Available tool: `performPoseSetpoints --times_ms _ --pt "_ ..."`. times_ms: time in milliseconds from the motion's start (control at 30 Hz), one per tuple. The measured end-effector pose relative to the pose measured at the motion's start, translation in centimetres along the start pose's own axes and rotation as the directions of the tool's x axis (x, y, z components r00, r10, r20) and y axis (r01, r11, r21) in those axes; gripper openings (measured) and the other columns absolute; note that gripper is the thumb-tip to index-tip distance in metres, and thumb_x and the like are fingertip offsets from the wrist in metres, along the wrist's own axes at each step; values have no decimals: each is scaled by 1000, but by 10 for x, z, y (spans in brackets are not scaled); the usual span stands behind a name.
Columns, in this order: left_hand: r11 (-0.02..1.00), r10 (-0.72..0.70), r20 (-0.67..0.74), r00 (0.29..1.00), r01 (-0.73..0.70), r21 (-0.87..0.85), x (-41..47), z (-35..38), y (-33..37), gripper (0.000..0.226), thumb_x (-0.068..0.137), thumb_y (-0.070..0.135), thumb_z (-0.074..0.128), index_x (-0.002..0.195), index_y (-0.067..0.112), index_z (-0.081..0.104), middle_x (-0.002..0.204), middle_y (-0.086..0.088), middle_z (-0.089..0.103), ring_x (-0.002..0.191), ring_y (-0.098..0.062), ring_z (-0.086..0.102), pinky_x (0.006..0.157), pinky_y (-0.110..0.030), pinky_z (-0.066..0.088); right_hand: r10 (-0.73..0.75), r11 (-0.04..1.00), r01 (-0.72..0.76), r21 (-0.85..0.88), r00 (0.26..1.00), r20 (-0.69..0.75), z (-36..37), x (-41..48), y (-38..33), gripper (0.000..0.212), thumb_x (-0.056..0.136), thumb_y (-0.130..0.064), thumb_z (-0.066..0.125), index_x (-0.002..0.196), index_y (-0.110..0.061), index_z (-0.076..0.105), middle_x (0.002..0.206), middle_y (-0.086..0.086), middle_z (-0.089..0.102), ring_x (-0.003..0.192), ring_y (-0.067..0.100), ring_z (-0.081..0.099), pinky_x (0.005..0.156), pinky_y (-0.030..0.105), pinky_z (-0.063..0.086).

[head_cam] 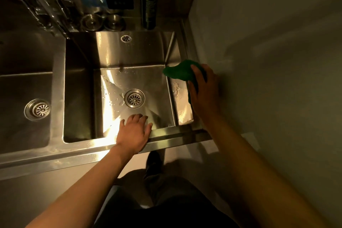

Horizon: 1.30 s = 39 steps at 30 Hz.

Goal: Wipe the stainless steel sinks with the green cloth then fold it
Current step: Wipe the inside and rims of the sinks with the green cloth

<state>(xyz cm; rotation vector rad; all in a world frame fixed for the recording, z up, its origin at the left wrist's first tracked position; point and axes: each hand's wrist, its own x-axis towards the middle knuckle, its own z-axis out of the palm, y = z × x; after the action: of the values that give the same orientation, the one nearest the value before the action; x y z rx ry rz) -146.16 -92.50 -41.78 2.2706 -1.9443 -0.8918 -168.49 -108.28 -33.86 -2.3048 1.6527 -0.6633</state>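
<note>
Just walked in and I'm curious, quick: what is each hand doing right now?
Left hand: open, resting on the front rim of the sink.
Right hand: grips the green cloth at the sink's right edge.

Glossy steel sink [118,55] — matt green cloth [180,72]

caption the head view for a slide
The right hand holds the green cloth at the right edge of the sink while the left hand rests flat on its front rim.
</note>
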Motion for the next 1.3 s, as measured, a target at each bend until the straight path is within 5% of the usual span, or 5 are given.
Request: performPoseSetpoints --times_ms 267,733,900,1100,1300 --pt "997 -45 -42 998 43 -63 16 -3 -1 68 101 64 18 152 26 41 160 -6 40 149 -30 32 118 -58 32 36 911 89 -402 955 294 36 -84 32 76 94 -39 65 160 -23 30 168 12 22 151 43 21 116 60 31" --pt "977 152 -79 985 -162 -136 89 -3 33 68 102 59 29 161 26 27 166 -2 30 155 -25 22 123 -52 23 -62 911 137 -390 978 199 90 57 45 60 97 -38 56 153 -21 42 162 12 34 150 42 19 117 56 27" --pt "931 296 -76 952 -305 -199 79 20 48 77 99 67 36 164 39 5 174 4 7 160 -16 -3 128 -51 12 -84 898 177 -403 967 239 107 143 42 57 97 -34 59 150 -18 47 160 14 38 147 46 27 115 57 32" --pt "826 560 -96 823 -563 0 105 11 69 78 99 61 45 165 39 11 175 3 0 161 -27 1 123 -59 21 -86 860 201 -469 963 256 119 204 40 54 103 -37 48 155 -21 42 163 14 33 149 45 27 122 59 19" --pt "838 543 14 840 -542 53 139 8 76 66 103 63 32 163 42 15 172 9 -17 156 -21 -26 125 -63 10 -43 875 163 -456 964 263 135 244 37 55 106 -41 45 158 -25 36 166 11 26 152 42 19 122 53 19"
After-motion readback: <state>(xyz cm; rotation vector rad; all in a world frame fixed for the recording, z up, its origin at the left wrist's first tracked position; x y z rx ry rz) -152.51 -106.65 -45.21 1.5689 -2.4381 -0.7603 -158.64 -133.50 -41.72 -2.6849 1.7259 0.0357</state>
